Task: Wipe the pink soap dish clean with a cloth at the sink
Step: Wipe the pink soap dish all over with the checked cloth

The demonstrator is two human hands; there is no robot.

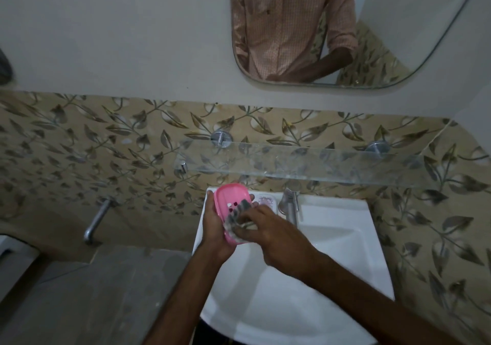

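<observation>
Fingers [240, 225] press cloth [239, 210] into pink soap dish [231, 196].

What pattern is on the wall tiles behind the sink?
Beige wall tiles with grey-brown leaves on vines, seen in the head view.

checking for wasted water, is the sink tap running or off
Off, as far as the picture shows: no stream falls from the tap and the basin below looks dry and white.
</observation>
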